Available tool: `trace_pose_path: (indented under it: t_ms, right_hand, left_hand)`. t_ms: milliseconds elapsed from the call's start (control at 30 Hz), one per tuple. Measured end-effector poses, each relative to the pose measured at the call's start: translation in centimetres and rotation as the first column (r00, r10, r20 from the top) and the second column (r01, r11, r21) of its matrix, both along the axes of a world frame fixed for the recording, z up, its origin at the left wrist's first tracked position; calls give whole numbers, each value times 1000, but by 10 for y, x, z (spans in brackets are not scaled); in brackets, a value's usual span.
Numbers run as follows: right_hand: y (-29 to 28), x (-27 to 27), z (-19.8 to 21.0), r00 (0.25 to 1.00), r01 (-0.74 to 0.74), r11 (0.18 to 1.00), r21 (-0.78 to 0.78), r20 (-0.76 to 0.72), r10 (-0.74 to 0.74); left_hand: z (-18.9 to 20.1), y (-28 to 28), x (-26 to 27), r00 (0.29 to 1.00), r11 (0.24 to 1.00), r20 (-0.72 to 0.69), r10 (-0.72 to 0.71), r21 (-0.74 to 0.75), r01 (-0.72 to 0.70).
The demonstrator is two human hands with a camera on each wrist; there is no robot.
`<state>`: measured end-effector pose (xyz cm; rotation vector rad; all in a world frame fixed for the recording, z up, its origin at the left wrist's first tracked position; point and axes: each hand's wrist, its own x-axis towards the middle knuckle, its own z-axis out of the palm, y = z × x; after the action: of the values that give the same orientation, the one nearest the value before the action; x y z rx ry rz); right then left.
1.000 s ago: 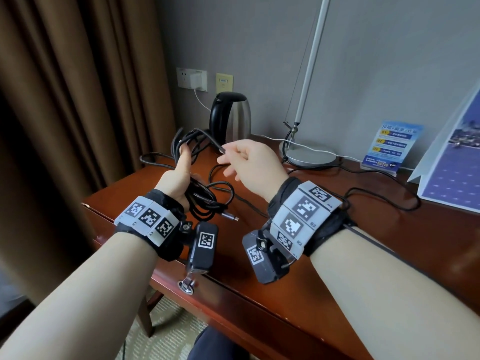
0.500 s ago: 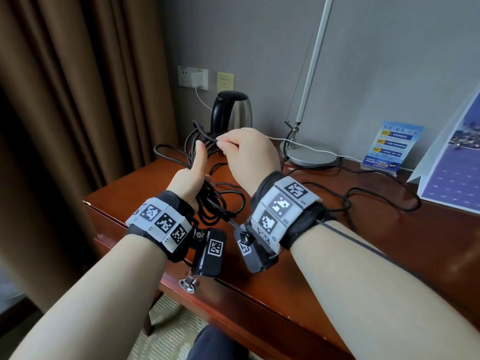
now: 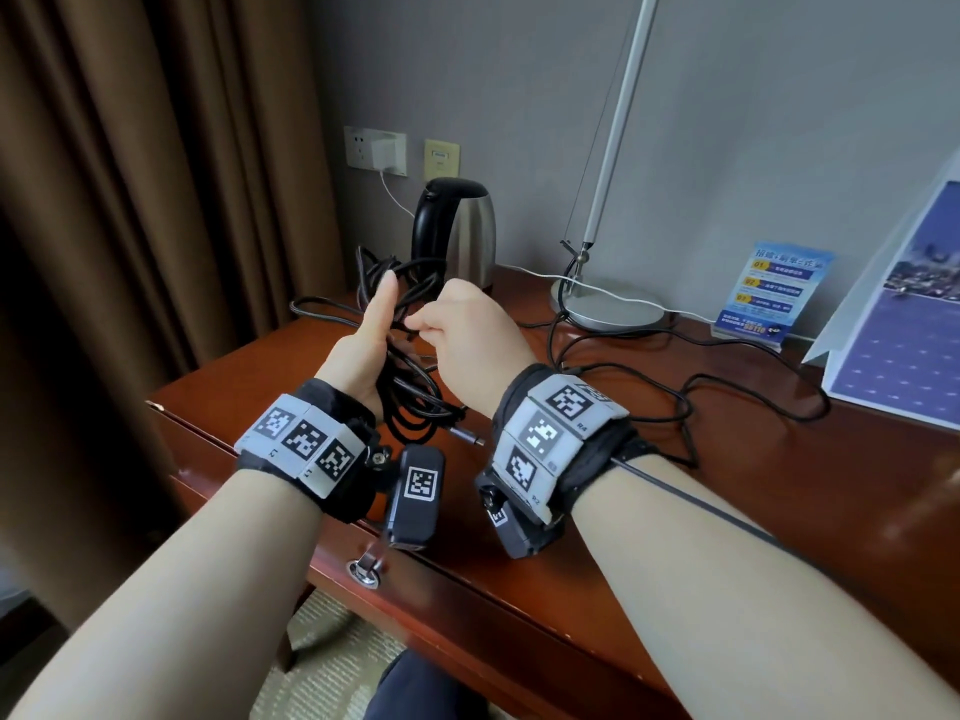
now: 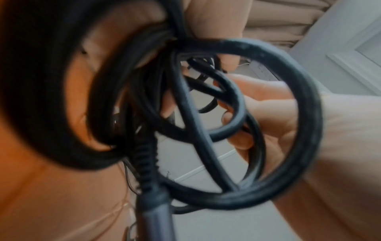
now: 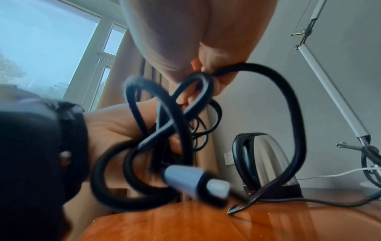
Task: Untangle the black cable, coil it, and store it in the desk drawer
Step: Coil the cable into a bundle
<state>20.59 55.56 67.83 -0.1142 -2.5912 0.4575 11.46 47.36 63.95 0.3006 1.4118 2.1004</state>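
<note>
While the left hand (image 3: 363,350) clasped the gathered loops of the black cable (image 3: 415,402) above the desk (image 3: 727,511), thumb upright, the right hand (image 3: 467,345) pinched a strand just beside it. Coiling appeared under way. Slack trailed across the desk; the next move likely required drawing it in. The drawer (image 3: 467,605) stood closed.

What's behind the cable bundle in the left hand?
Behind the cable bundle stands the kettle, its lower left covered by loops. The right hand pinches one strand.
</note>
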Motion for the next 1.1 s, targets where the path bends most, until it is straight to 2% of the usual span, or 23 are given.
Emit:
trace_pose_path:
  t_ms: [133,267,333,500,633,767,900,1000,1100]
  right_hand:
    - [7,7,6,999,-5,997,-77,42,8]
    - [23,12,7,991,128,984,-124,-6,-130]
    - [21,12,5,991,131,983,-133,4,-131]
    - [-3,12,-23,1000,-21,953,-301,7,24]
    - [-2,18,-34,996,-66,932,-357,35,84]
    - [15,28,-25,969,-97,944,-314,185,162]
    - [24,23,-22,912,-69,967,-246,377,160]
    - [28,17,-15,873,-119,974,-194,448,195]
    - [32,11,-10,799,-169,983,-69,574,178]
  left_hand:
    - [6,-3,0,971,972,-81,223,-59,-228]
    - [7,-6,-5,888,903,-191,418,-20,-430]
    - [7,-8,-2,845,865,-215,490,0,-502]
    - [5,-7,11,812,781,-4,584,274,-561]
    - [-3,-16,14,862,790,38,505,383,-479]
    - [-8,-33,5,955,830,1,296,495,-258]
    - [0,-47,4,990,859,-66,125,506,-75]
    - [13,-54,3,996,872,-83,23,489,20]
    - [24,-61,4,990,900,-130,-55,422,105]
